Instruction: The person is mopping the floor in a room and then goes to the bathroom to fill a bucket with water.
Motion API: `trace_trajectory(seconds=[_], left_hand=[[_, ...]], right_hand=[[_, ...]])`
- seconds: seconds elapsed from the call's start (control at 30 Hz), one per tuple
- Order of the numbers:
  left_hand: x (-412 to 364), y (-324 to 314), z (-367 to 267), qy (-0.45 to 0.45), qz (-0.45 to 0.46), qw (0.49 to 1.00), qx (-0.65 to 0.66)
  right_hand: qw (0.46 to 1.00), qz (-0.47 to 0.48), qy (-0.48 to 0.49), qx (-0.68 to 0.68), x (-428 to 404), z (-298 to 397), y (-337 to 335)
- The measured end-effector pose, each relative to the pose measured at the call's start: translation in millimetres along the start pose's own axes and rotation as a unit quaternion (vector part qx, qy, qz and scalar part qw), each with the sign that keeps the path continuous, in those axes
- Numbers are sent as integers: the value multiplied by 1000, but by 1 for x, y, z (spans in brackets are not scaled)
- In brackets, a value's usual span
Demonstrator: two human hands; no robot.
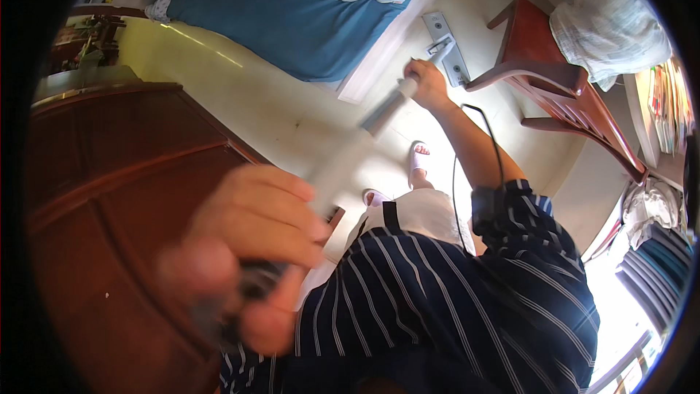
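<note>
A flat mop with a pale handle (342,167) slants across the view, from close to the camera at lower left up to the floor. My left hand (257,235), large and blurred, is wrapped around the upper part of the handle. Farther down, my right hand (429,85) grips the same handle with closed fingers. Just beyond it, a hinged bracket (440,46) joins the handle to the grey rectangular mop head (455,65), which lies flat on the tiled floor (295,126).
A bed with a blue sheet (273,27) stands ahead. Left is a dark wooden cabinet (136,164). A reddish wooden chair (530,33), draped with pale cloth (607,22), has legs near the mop head. Shelved books (664,104) stand right. A black cable (489,126) hangs by my right arm.
</note>
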State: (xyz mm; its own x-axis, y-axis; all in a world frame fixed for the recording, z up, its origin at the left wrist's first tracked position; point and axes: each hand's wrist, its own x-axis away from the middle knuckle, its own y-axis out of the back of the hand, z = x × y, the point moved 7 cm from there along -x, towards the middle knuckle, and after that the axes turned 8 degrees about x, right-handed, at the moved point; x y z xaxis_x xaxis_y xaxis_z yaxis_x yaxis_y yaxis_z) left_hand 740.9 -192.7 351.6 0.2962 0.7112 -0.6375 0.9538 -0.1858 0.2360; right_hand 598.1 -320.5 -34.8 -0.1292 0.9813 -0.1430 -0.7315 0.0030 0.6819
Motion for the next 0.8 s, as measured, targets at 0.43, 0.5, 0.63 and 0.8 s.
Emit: trace_trajectory(seconds=[0.43,0.5,0.63,0.8], left_hand=[[-15,19,12,48,30,995,82],[-34,19,12,36,88,990,99],[-47,-6,3,3,316,935,160],[-30,0,-4,18,259,956,133]], right_hand=[[982,-156,-63,-86,-24,16,-11],[972,-208,-65,-91,-27,22,-14],[927,-311,-149,-148,-24,28,-15],[966,-190,-118,-133,-23,31,-15]])
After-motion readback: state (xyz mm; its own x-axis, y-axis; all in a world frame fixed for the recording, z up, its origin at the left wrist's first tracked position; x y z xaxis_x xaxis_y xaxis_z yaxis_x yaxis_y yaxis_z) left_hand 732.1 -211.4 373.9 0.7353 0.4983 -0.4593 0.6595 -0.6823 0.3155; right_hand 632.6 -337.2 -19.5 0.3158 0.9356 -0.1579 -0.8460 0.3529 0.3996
